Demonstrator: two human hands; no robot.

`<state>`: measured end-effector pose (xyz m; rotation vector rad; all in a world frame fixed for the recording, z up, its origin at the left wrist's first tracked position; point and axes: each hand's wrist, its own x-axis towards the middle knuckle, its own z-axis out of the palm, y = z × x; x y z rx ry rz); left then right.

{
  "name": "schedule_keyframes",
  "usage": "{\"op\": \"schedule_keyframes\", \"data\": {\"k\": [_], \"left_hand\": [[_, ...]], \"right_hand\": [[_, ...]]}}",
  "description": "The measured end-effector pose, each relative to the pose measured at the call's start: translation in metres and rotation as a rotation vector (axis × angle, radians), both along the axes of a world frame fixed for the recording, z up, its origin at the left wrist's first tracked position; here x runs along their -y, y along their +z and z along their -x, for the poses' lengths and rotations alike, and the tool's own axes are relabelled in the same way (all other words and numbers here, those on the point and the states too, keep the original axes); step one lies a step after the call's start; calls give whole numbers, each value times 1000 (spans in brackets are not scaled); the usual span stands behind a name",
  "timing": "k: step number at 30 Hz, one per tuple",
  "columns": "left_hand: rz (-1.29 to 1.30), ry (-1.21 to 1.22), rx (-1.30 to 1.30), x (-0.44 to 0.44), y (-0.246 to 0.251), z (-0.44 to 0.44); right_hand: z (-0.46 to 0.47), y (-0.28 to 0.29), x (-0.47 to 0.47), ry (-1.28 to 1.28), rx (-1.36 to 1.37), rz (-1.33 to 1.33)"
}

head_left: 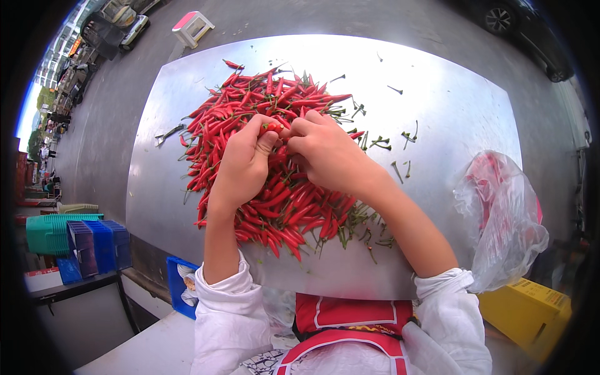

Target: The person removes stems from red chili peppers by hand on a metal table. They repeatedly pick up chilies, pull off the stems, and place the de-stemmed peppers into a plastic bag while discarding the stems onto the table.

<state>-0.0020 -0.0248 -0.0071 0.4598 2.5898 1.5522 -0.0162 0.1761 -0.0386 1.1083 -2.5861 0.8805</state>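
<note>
My left hand (241,164) holds a few red chili peppers (271,127) between thumb and curled fingers, their blunt ends showing without stems. Close against it is my right hand (330,150), fingers bent inward at those peppers; whether it grips a stem or a pepper is hidden. Beneath both hands spreads a large heap of red chili peppers (286,206), many with green stems. Loose green stems (380,143) lie scattered to the right of the heap, and a denser cluster of stems (363,218) sits under my right forearm. All rest on a metal tabletop (445,108).
A clear plastic bag (504,225) with something red hangs over the table's right edge, above a yellow box (525,304). Small scissors (168,134) lie left of the heap. Blue bins (98,246) and green crates (51,232) stand left. A stool (193,28) is beyond.
</note>
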Motion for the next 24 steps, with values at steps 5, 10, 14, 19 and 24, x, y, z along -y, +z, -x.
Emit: {"op": "schedule_keyframes", "data": {"k": [5, 10, 14, 19, 24], "left_hand": [[9, 10, 13, -13, 3, -4], [-96, 81, -54, -21, -1, -6], [-77, 59, 34, -15, 0, -5], [-277, -31, 252, -8, 5, -9], [-494, -161, 290, -1, 2, -7]], "right_hand": [[2, 11, -7, -140, 249, 205], [-1, 21, -3, -102, 133, 288], [-2, 26, -6, -158, 133, 208], [3, 34, -19, 1, 342, 337], [7, 37, -36, 171, 615, 556]]}}
